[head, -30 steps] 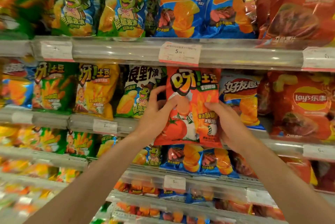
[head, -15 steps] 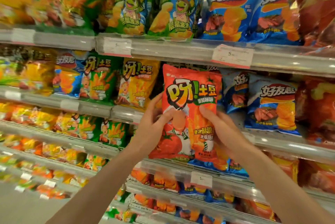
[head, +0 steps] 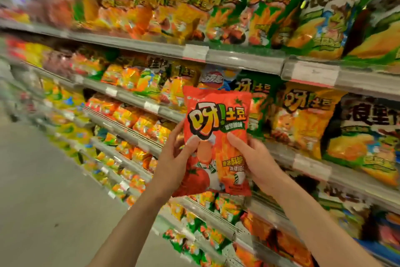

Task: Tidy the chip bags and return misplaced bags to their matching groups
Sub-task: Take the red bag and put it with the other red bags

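I hold a red tomato-flavour chip bag (head: 218,119) upright in front of the shelves, clear of them. My left hand (head: 175,163) grips its left edge and my right hand (head: 253,158) grips its right edge. Behind it on the middle shelf stand a green bag (head: 255,102) and a yellow bag (head: 303,119) of the same brand, then a bag with a green frog figure (head: 368,134). More green bags (head: 270,11) stand on the shelf above, with orange-red ones (head: 138,16) to their left, blurred.
Grey shelf rails with price tags (head: 195,53) run across the view at several heights. Lower shelves (head: 138,137) hold many small orange and yellow bags. The grey aisle floor (head: 43,191) lies at lower left. The left side is motion-blurred.
The red bag has come off the middle shelf and away from the blue and frog bags. The view has swung left along the aisle, with both hands still on the bag.
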Available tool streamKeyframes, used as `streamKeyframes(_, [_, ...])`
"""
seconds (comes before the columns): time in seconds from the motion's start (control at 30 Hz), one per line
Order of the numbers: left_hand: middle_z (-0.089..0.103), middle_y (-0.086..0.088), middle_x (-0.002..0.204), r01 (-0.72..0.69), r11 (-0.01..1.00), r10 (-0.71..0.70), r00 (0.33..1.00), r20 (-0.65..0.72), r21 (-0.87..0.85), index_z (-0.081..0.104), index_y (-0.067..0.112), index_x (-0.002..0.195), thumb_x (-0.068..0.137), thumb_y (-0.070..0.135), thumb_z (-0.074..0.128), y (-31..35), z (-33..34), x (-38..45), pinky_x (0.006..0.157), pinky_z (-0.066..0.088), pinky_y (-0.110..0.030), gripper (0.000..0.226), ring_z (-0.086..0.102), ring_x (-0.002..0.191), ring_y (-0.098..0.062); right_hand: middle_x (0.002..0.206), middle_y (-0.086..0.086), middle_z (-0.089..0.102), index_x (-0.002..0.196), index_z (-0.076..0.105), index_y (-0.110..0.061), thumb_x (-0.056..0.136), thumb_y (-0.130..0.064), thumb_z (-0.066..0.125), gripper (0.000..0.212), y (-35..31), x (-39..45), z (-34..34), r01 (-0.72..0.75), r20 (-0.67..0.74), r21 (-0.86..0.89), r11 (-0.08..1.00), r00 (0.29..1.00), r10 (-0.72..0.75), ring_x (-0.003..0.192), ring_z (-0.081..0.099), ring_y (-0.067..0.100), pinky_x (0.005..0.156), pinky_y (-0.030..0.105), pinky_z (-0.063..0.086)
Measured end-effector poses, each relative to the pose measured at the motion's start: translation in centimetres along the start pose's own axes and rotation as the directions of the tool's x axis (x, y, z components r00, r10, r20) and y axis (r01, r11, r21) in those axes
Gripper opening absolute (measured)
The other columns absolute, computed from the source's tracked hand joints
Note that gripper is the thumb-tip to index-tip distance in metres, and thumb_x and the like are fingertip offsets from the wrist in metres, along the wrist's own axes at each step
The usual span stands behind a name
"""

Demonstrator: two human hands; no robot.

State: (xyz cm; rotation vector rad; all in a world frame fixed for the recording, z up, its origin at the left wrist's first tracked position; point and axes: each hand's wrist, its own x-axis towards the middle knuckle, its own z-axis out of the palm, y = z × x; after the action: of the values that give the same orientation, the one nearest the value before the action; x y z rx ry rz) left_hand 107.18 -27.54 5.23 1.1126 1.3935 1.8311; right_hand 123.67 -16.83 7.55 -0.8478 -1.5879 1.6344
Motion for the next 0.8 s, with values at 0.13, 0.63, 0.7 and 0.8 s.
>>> streamKeyframes(0.13, [0.076,0.021,0.110,-0.019,1.000,0.018,0.992,-0.128,-0.002,0.050,0.053,0.130,0.099,0.026,0.062,-0.6,-6.2,1.9,0.073,0.056,-0.013,0.042,0.072,0.101,0.003,0.104,0.004,0.080,0.115,0.068,-0.022,0.085,-0.044,0.071,0.037,1.1,4.8,6.8,0.002,0.084,0.011,1.000,0.997,-0.003,0.097,0.077,0.025,0.091,0.047,0.060])
streamKeyframes(0.63, [0.078,0.015,0.110,0.015,0.992,0.035,0.916,-0.400,0.122,0.051,0.039,0.141,0.098,0.020,0.061,-3.9,-28.6,19.2,0.080,0.057,-0.019,0.047,0.072,0.106,-0.004,0.103,0.009,0.080,0.118,0.068,-0.014,0.088,-0.043,0.072,0.042,5.5,29.1,29.6,-0.097,0.326,0.126,0.987,0.944,0.051,0.095,0.078,0.027,0.084,0.043,0.061])
streamKeyframes(0.7, [0.077,0.018,0.109,0.000,0.991,0.058,0.906,-0.418,0.137,0.051,0.042,0.137,0.099,0.020,0.060,-3.7,-31.8,21.8,0.081,0.057,-0.020,0.045,0.073,0.106,-0.005,0.101,0.008,0.080,0.117,0.068,-0.013,0.087,-0.044,0.073,0.043,5.0,32.4,32.9,-0.091,0.356,0.118,0.989,0.934,0.044,0.093,0.078,0.025,0.078,0.039,0.062])
streamKeyframes(0.8, [0.077,0.012,0.115,-0.023,0.991,0.081,0.884,-0.461,0.130,0.050,0.036,0.142,0.099,0.019,0.060,-3.8,-36.4,24.8,0.083,0.057,-0.020,0.047,0.072,0.108,-0.007,0.100,0.006,0.081,0.117,0.068,-0.015,0.091,-0.041,0.071,0.037,4.4,36.3,37.6,-0.094,0.418,0.109,0.990,0.907,0.040,0.091,0.078,0.023,0.071,0.034,0.062])
